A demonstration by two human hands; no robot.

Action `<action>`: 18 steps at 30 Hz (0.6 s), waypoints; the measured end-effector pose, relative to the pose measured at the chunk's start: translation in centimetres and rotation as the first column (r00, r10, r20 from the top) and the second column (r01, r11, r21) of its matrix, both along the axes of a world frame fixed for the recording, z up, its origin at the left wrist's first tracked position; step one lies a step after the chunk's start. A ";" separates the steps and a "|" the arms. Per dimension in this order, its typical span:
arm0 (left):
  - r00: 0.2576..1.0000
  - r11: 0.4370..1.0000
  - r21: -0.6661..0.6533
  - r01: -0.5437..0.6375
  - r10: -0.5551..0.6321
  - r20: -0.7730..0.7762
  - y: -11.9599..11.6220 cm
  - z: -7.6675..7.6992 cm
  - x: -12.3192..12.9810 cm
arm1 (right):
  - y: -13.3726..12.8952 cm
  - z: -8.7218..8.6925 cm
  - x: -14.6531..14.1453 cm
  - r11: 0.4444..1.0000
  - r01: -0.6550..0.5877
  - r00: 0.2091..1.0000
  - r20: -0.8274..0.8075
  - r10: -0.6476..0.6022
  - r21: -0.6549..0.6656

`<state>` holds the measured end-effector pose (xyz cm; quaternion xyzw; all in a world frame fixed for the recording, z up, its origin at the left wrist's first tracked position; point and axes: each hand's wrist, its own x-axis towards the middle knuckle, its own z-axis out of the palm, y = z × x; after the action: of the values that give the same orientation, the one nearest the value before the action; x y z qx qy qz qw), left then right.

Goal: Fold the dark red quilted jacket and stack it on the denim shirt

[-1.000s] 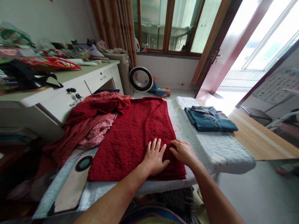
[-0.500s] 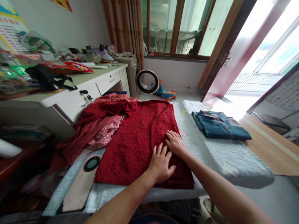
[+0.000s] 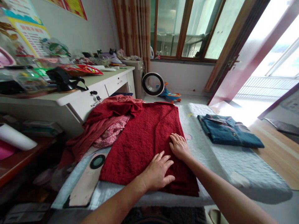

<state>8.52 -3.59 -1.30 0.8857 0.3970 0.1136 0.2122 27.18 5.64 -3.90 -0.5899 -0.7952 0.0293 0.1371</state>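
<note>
White drawers front a cluttered desk at the far left. Right of it, a pale phone with a dark round disc lies on a light blue cloth spread over the work surface. Just above the phone is a rumpled heap of red and pink clothes, part of it patterned in red and white. Touching the heap, a dark red, crinkled garment lies spread nearly flat across the middle of the cloth. The left hand is palm down over its lower part, fingers spread, gripping nothing. Slightly farther away, the right hand rests near its right edge, fingers extended and close together, also without hold of anything. To the right, apart from both hands, sits a neatly folded blue denim shirt, beside a wooden tabletop.
</note>
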 end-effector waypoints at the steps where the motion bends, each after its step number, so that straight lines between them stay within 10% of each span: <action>1: 1.000 1.000 -0.004 0.002 -0.002 -0.001 0.2 0.3 -0.7 | 0.0 0.0 0.0 1.000 -0.001 1.000 0.000 0.001 0.004; 9: 0.970 0.970 0.103 -0.222 0.230 -0.076 3.3 0.3 -3.5 | 0.2 0.0 0.0 1.000 0.003 1.000 0.007 -0.003 -0.010; 18: 0.983 0.966 0.216 -0.140 0.162 -0.085 2.6 -3.1 -2.5 | -0.1 0.3 -0.4 1.000 0.021 0.998 0.058 -0.021 -0.005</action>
<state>6.00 -0.96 -4.41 0.8749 0.4594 0.1252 0.0880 26.75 5.58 -3.59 -0.5992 -0.7925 0.0131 0.1126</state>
